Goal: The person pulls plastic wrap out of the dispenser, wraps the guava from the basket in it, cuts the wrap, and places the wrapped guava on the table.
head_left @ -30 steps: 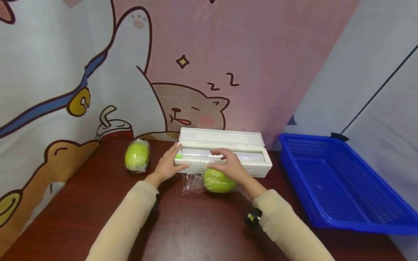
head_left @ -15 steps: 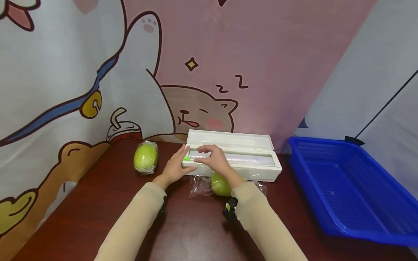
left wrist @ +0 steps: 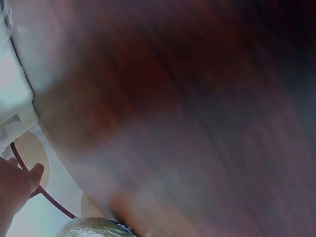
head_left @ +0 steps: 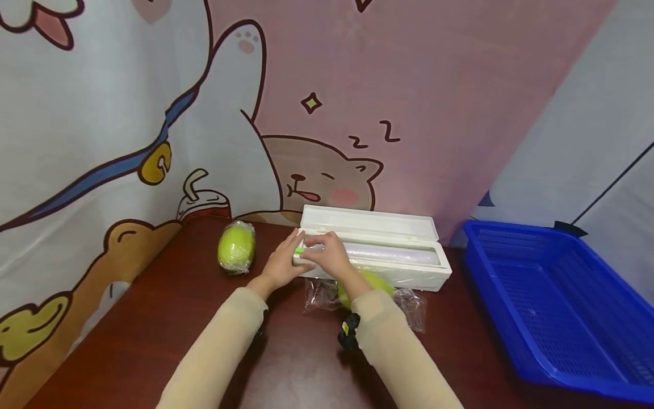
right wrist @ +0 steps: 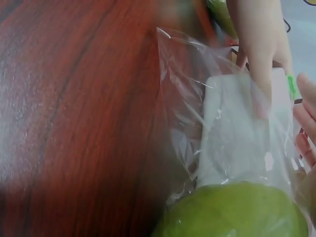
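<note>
A white cling film dispenser box (head_left: pixel 409 276) stands with its lid raised, a roll of film (head_left: pixel 393 253) inside and a green slide cutter (head_left: pixel 299 250) at its left end. My left hand (head_left: pixel 280 266) grips that end, thumb against the front face and fingers over the far side. Over the box's left part is my right hand (head_left: pixel 329 255), thumb and forefinger curved and apart beside the cutter. Film drawn from the box lies over a green fruit (head_left: pixel 375 281) in front, partly hidden by the right wrist; the right wrist view shows this fruit (right wrist: pixel 237 212) under clear film (right wrist: pixel 182 118).
A second green fruit (head_left: pixel 237 247), wrapped in film, sits to the left on the dark red table (head_left: pixel 168 307). A blue plastic basket (head_left: pixel 531 318) stands at the right. Behind the box hangs a cartoon-printed cloth (head_left: pixel 434 85).
My right hand has moved left along the box, from above the fruit to beside the green cutter. The left hand stays at the box's end. The head view has shifted slightly.
</note>
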A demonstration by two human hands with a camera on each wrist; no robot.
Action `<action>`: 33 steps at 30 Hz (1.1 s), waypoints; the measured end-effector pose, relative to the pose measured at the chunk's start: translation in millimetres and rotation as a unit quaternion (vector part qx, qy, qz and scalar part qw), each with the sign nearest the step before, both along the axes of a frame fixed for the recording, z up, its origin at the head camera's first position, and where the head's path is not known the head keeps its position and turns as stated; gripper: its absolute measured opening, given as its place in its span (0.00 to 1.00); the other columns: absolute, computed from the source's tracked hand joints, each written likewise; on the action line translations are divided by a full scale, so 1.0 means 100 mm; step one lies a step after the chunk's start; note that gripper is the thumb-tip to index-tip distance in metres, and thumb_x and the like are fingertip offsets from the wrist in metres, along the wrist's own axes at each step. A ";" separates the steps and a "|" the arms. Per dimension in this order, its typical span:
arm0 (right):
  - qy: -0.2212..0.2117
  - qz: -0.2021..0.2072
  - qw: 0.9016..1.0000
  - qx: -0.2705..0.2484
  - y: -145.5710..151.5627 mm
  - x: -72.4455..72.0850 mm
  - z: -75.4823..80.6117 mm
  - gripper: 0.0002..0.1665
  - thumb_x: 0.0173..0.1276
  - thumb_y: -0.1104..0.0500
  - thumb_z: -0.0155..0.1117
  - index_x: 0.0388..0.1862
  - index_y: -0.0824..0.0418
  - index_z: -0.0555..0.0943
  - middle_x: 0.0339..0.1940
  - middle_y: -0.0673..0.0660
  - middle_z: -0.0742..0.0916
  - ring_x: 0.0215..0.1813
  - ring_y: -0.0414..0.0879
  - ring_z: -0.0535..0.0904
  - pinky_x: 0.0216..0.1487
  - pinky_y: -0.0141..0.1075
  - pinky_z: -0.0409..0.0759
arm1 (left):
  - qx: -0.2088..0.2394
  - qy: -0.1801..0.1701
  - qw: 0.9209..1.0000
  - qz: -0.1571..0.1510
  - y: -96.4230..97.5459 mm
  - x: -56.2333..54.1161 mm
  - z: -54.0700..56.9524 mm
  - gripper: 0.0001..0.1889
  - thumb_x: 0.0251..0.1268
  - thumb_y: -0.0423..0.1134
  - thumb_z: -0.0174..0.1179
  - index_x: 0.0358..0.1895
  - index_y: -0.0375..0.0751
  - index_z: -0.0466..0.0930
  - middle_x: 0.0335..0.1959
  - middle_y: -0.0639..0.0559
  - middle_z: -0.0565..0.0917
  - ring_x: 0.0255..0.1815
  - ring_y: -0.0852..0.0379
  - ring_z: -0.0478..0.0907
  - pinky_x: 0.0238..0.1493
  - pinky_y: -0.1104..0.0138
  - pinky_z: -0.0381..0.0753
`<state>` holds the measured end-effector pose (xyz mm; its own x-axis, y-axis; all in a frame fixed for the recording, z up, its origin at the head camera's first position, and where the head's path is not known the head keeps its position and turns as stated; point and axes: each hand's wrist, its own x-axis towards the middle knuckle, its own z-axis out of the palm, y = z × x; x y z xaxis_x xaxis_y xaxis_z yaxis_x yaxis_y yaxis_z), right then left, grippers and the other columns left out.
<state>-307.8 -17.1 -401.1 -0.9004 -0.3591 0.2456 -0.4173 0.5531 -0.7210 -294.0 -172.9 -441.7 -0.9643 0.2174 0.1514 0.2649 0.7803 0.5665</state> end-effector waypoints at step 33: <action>0.040 0.032 0.997 0.059 0.12 -0.07 0.01 0.07 0.55 0.60 0.70 0.32 0.63 0.87 0.33 0.57 0.87 0.42 0.50 0.76 0.47 0.41 0.75 | -0.047 0.042 0.998 0.016 0.01 -0.02 -0.05 0.45 0.57 0.56 0.61 0.74 0.47 0.50 0.76 0.46 0.50 0.73 0.44 0.55 0.65 0.43 0.62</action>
<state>-314.9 -5.5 -399.7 -0.8537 -0.4463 0.2685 -0.5084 0.6023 -0.6154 -296.4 -172.1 -446.5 -0.9558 0.2034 0.2122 0.2820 0.8383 0.4666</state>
